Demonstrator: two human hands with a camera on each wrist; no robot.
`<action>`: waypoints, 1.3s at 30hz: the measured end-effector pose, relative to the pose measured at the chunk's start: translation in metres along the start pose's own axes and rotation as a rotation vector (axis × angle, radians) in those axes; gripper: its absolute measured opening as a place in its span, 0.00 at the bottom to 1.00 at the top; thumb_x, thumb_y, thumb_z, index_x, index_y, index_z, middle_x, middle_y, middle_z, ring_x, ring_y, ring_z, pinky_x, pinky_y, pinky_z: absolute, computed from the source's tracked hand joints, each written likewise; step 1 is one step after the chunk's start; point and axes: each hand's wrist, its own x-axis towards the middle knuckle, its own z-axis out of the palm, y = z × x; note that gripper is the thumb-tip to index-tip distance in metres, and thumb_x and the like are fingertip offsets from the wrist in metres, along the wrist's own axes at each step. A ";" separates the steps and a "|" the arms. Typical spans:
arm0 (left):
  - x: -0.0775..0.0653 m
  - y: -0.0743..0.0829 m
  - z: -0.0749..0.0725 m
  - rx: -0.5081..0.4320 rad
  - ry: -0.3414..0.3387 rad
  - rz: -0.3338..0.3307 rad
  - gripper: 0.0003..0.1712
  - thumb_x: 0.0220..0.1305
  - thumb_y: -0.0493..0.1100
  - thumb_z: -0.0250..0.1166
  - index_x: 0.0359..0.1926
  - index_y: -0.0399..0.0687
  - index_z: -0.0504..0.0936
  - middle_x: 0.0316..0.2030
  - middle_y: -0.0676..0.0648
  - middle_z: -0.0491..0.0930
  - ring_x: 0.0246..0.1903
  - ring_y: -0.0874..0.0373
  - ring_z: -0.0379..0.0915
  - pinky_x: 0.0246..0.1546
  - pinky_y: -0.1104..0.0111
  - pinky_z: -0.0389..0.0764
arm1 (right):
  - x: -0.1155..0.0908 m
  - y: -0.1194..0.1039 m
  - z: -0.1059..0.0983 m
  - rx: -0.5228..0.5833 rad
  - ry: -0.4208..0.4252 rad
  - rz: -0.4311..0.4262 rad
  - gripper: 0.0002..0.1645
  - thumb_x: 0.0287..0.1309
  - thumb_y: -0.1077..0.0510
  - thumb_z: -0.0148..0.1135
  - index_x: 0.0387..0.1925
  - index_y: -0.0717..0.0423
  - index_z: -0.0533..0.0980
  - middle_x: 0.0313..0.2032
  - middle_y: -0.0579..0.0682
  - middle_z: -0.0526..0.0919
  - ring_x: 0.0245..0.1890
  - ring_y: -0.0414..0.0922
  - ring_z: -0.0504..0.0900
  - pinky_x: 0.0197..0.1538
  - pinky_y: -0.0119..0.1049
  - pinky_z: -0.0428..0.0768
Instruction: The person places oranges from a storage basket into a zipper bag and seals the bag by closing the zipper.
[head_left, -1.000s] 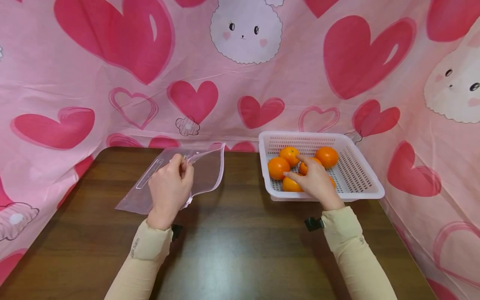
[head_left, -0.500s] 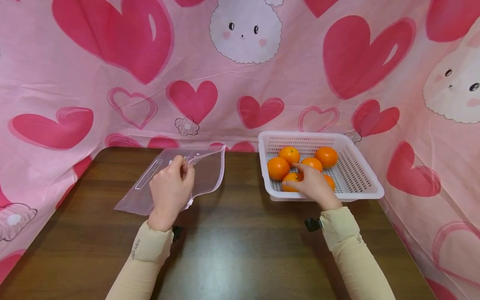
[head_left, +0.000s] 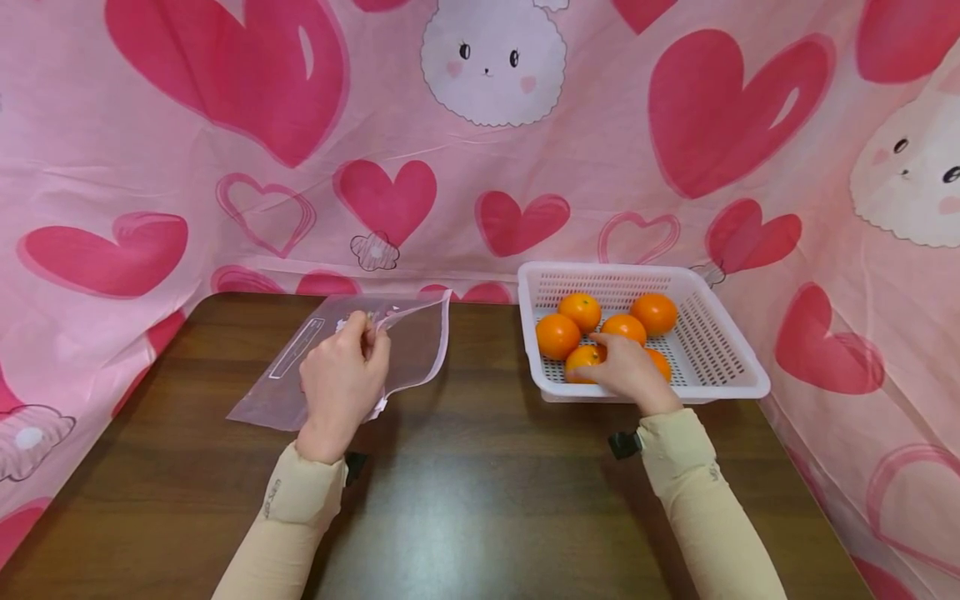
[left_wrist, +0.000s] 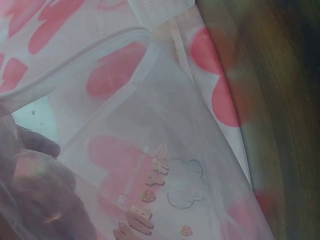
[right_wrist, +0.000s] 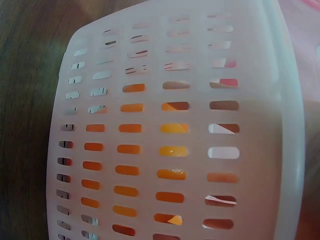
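Note:
My left hand [head_left: 343,379] pinches the rim of a clear zip bag [head_left: 412,346], holding its mouth partly apart above the table. In the left wrist view the bag [left_wrist: 165,125] shows printed letters and small strawberries, with the curled fingers [left_wrist: 45,185] behind its film. Over the front of a white basket, my right hand [head_left: 633,367] has thumb and fingers around an orange [head_left: 585,360]. Other oranges lie close by, including one at the left [head_left: 557,336] and one at the back right [head_left: 654,314]. The basket wall [right_wrist: 260,125] hides the right fingers in the right wrist view.
The white slotted basket [head_left: 723,329] stands at the back right of a dark wooden table [head_left: 465,492]. A pink heart-patterned cloth [head_left: 450,225] hangs behind the table and along its sides.
My right hand has moved slightly down and left from above the oranges, and its thumb and fingers have drawn in around the front orange. The left hand and bag have barely moved.

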 end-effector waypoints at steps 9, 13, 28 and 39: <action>-0.001 0.001 0.000 -0.006 -0.010 0.000 0.13 0.67 0.45 0.59 0.25 0.48 0.72 0.14 0.48 0.69 0.11 0.48 0.66 0.11 0.56 0.64 | 0.002 0.002 0.003 -0.025 0.010 0.040 0.45 0.53 0.44 0.74 0.65 0.69 0.73 0.59 0.68 0.77 0.53 0.62 0.76 0.62 0.60 0.68; -0.001 0.001 0.001 -0.006 -0.009 0.001 0.13 0.67 0.46 0.58 0.25 0.48 0.71 0.14 0.48 0.69 0.12 0.48 0.66 0.11 0.56 0.65 | 0.002 0.001 0.004 -0.018 0.003 0.061 0.45 0.53 0.43 0.74 0.64 0.68 0.73 0.59 0.67 0.78 0.51 0.61 0.76 0.62 0.60 0.68; 0.000 0.002 0.000 -0.001 -0.011 0.001 0.13 0.67 0.46 0.59 0.25 0.50 0.71 0.14 0.49 0.70 0.12 0.48 0.67 0.11 0.55 0.65 | 0.004 0.004 0.004 0.018 -0.014 0.073 0.44 0.51 0.41 0.75 0.61 0.65 0.77 0.51 0.62 0.82 0.47 0.58 0.75 0.58 0.58 0.71; 0.000 0.002 0.000 -0.008 -0.010 0.003 0.13 0.67 0.45 0.59 0.25 0.48 0.71 0.14 0.49 0.68 0.12 0.48 0.66 0.11 0.56 0.63 | 0.001 0.002 0.001 0.004 0.066 0.054 0.43 0.49 0.41 0.77 0.60 0.64 0.77 0.50 0.62 0.81 0.48 0.59 0.74 0.57 0.59 0.71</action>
